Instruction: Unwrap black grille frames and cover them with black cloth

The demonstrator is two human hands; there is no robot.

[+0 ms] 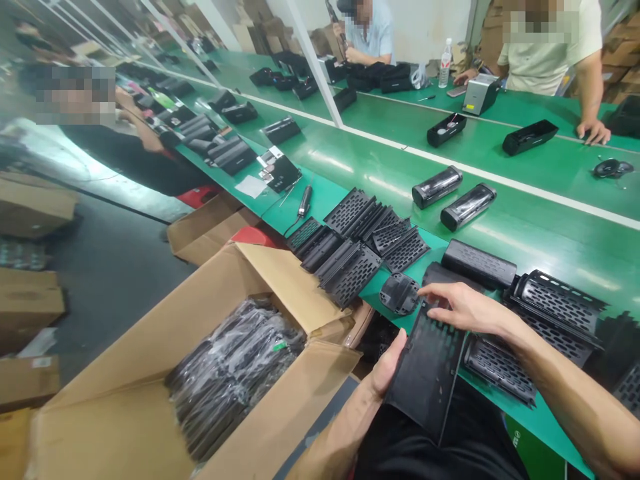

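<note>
— Green benches (525,220) run the length of this place, and other people sit or stand along them with black housings lined up in front of them. Look at the near one, though.

— The one holding the black perforated panel (427,380)?

— Yes. It hangs past the bench edge, over the lap, tilted. The left hand (387,363) is clamped on its left edge, thumb on top. The right hand (463,308) lies across its upper end, fingers spread fairly flat and narrow, pressing rather than gripping.

— So only one hand really has it.

— That's my worry. With most of the panel off the bench, I'd guess a slack left grip would let it slide down toward the floor.

— And beside it?

— A small round black part (399,293) sits right by the right fingertips, close to the bench edge. A careless sweep of that hand could knock it off, I think.

— Those grilles behind?

— A loose fan of slotted grilles (360,247), overlapping each other, some just beside the edge above the open cardboard box (280,400). A nudge might tip one into the box, onto the wrapped black parts (235,373) inside.

— On the right?

— More curved mesh covers (555,303) under and beside the right forearm, touching one another. An elbow dragging across could shift them. Whether any are snagged together, I can't tell.

— And the two cylinders?

— The finished cylinders (453,197) lie well apart from all this.
</note>
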